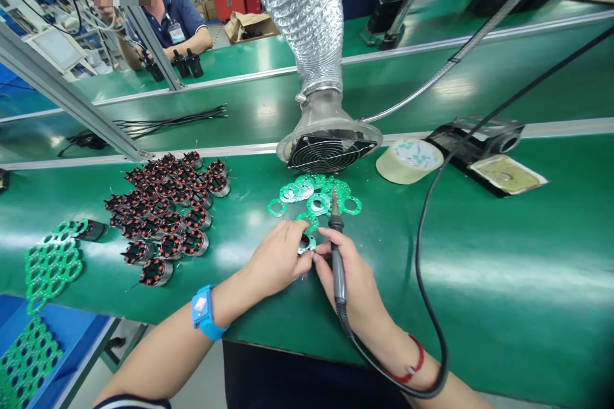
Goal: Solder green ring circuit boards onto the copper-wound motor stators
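My left hand (275, 259) is closed in a pinch on a small motor stator with a green ring board (306, 243) on the green bench. My right hand (352, 281) grips a black soldering iron (337, 249) like a pen, with its tip pointing away from me toward a pile of loose green ring boards (316, 195). My right fingertips also touch the stator. The iron's black cable (425, 249) loops off past my right wrist.
A cluster of copper-wound stators (167, 211) lies at the left, beside panels of green boards (50, 265) and a blue bin (29, 345). A fume extractor duct with fan (329, 147), a tape roll (409, 161) and a soldering stand with sponge (484, 153) sit behind. Other people work across the conveyor.
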`<state>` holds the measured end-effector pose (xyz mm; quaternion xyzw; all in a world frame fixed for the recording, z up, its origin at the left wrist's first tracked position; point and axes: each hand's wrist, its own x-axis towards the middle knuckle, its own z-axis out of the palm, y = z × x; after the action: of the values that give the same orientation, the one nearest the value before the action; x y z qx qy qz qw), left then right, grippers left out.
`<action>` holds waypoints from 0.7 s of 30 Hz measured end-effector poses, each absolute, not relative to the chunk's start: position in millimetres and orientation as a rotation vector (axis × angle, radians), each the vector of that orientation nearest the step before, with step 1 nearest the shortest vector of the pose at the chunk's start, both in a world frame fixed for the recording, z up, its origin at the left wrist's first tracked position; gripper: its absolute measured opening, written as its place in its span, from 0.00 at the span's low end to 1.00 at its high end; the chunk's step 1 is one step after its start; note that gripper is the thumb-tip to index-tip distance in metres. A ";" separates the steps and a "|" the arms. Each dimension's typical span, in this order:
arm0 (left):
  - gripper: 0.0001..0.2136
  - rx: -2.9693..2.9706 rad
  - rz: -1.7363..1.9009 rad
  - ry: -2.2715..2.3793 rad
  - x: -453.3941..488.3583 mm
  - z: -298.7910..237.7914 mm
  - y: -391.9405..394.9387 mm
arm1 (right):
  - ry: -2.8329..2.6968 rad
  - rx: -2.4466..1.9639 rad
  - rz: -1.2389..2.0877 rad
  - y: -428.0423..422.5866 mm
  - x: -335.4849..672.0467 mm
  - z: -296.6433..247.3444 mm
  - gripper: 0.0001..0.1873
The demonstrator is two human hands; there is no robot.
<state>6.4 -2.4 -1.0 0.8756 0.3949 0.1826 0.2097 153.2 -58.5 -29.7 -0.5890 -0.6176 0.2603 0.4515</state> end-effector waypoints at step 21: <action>0.05 2.361 0.202 1.098 -39.6 27.7 12.1 | -2.016 -1.335 0.199 -27.9 163.7 -20.0 0.17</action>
<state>-39.6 12.1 27.7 0.8724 0.4059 0.0746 0.2619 163.7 -27.9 -20.0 -0.5153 -0.7783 0.0767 0.3504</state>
